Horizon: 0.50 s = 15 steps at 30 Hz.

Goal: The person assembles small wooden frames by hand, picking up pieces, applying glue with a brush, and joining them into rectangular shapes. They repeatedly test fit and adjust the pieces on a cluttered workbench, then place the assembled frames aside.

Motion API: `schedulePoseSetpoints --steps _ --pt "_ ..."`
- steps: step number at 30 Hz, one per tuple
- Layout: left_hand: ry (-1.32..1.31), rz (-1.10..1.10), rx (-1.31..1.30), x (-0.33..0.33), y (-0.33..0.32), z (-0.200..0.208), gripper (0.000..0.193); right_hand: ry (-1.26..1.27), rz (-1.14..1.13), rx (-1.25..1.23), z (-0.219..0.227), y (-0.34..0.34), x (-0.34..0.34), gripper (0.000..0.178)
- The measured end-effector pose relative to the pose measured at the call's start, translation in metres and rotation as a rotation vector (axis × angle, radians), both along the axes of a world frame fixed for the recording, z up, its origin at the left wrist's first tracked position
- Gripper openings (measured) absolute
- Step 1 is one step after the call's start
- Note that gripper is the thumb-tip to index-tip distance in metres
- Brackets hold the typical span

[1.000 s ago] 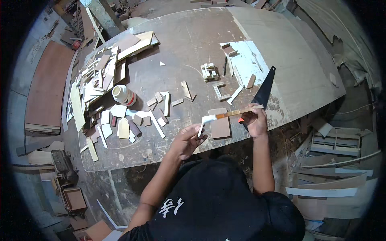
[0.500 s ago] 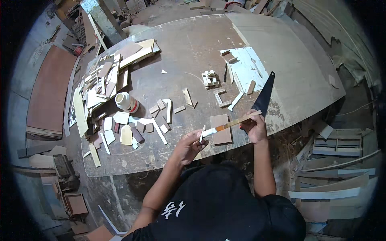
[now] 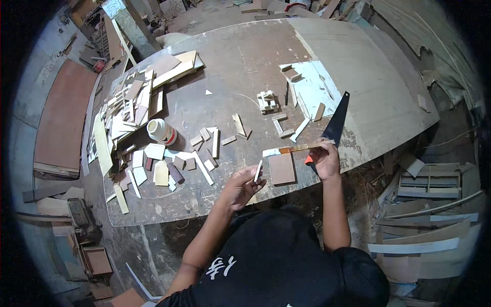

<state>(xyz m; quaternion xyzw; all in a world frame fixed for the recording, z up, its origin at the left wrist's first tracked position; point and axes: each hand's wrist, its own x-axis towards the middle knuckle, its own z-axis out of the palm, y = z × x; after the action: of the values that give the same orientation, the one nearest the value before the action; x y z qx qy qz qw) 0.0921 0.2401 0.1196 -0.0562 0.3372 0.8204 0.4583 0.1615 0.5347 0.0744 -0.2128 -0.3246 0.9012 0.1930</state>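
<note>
A small, thin strip of pale wood (image 3: 258, 171) stands upright between the fingertips of my left hand (image 3: 243, 187). My right hand (image 3: 326, 159) grips a paintbrush (image 3: 299, 148) by its wooden handle; the white-coated bristle end points left, apart from the strip. Beneath the brush lies a flat brown wood block (image 3: 282, 169) on the worn table (image 3: 220, 71). A hand saw (image 3: 336, 120) with a dark blade rests behind my right hand, its orange-marked handle partly hidden by that hand. An open white bottle (image 3: 161, 132) stands to the left among small wood offcuts (image 3: 161, 173).
A heap of wood scraps (image 3: 138, 102) covers the table's left side. Beyond my hands sit a small wooden assembly (image 3: 267, 102), a U-shaped wooden piece (image 3: 280, 126) and a pale sheet (image 3: 319, 84) with sticks on it. Boards and frames (image 3: 429, 181) lie on the floor at right.
The brush tip has come away from the wood strip, moving up and to the right, and the brush now lies more level. My left hand stays nearly in place.
</note>
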Motion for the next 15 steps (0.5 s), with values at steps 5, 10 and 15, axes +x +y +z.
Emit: schedulePoseSetpoints --steps 5,10,15 --pt "-0.005 0.022 -0.028 0.000 0.000 -0.002 0.030 0.003 0.096 -0.009 0.007 -0.007 0.002 0.022" --pt "-0.001 0.001 -0.003 -0.001 0.000 0.004 0.029 -0.026 -0.023 -0.051 -0.003 -0.004 -0.004 0.022" --pt "0.017 0.015 -0.017 -0.002 -0.001 0.001 0.029 0.020 0.124 0.025 0.007 -0.010 -0.001 0.020"
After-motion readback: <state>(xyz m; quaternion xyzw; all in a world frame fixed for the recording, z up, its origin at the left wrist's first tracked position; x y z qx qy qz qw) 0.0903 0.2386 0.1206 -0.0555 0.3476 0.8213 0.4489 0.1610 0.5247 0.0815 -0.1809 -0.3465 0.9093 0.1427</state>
